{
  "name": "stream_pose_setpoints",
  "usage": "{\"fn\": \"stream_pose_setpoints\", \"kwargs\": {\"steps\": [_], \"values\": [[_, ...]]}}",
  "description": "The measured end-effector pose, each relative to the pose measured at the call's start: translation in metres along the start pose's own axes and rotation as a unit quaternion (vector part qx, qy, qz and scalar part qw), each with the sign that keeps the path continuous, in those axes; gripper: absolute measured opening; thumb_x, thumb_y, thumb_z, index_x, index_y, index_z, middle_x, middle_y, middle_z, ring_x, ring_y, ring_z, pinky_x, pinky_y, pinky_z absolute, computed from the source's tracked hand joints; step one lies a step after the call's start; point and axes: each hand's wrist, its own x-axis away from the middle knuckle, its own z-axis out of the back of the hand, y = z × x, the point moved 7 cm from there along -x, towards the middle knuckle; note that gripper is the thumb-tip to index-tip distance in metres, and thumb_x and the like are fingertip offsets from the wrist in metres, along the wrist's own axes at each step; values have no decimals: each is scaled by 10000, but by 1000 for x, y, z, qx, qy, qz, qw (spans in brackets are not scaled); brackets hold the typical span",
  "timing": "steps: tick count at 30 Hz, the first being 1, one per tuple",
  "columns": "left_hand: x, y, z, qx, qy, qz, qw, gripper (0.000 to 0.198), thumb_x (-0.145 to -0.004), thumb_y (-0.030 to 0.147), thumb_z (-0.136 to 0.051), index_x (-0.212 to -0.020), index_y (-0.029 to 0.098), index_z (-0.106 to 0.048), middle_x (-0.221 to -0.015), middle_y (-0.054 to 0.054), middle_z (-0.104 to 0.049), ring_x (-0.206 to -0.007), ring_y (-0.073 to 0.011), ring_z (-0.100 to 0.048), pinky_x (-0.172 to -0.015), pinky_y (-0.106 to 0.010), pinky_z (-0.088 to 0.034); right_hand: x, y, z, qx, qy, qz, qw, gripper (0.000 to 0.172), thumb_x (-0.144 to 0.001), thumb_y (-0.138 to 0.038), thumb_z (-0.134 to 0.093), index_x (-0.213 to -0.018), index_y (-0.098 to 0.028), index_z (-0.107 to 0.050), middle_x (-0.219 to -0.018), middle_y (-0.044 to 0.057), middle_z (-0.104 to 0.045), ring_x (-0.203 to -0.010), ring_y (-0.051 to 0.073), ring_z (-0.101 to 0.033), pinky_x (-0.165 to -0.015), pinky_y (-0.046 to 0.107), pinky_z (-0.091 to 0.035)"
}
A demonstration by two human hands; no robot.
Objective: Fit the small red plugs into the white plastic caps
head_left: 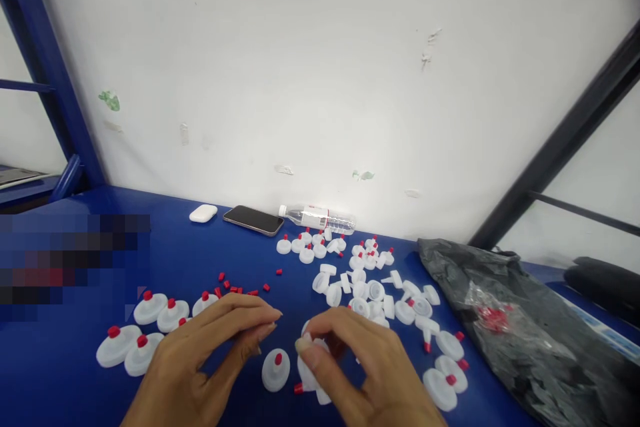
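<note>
My left hand (205, 354) is above the near part of the blue table, with thumb and fingertips brought together. Whatever lies between them, if anything, is hidden. Thumb and forefinger of my right hand (363, 364) pinch a white plastic nozzle cap (307, 336), mostly covered by the fingers. Between the hands, a white nozzle cap with a red tip (275, 374) rests on the table. More white caps lie partly under my right hand, one with a red tip (299, 388) pointing left. Red-tipped caps (117, 347) are grouped left of my left hand.
Small loose red tips (227, 284) lie beyond my left hand. White nozzle caps (375, 291) are heaped at centre right. A plastic bottle (320, 218), a phone (253, 220) and a white case (203, 213) lie along the wall. A black plastic bag (480, 294) covers the right side.
</note>
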Motion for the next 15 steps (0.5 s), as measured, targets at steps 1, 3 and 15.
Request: {"fn": "stream_pose_setpoints", "kwargs": {"steps": [1,3,15], "values": [[1,-1,-3,15,-17,5,1000,120,-961,376,-662,-1007,431,-757,-1028,123,-791,-946,-81,-773,-867,-79,-563,-1,1,-5,0,-9,-1,1000,83,-962,-382,-655,-927,-318,-693,-804,-79,-698,-730,141,-668,-729,253,-472],[2,-1,-6,48,-27,13,998,117,-945,345,-684,-993,426,-754,-1001,117,-792,-924,-85,-772,-846,-84,-574,-3,6,-12,-8,-21,-12,1000,64,-918,-361,-702,-933,-300,-693,-814,-71,-692,-731,141,-661,-701,251,-470],[-7,30,1,101,-6,-78,992,45,-924,348,-748,-904,383,-769,-895,143,-823,-779,-76,-798,-800,-70,-587,-10,6,-11,-36,34,94,994,433,-785,-641,-816,-933,-235,-843,-756,19,-711,-609,143,-677,-509,189,-508]]}}
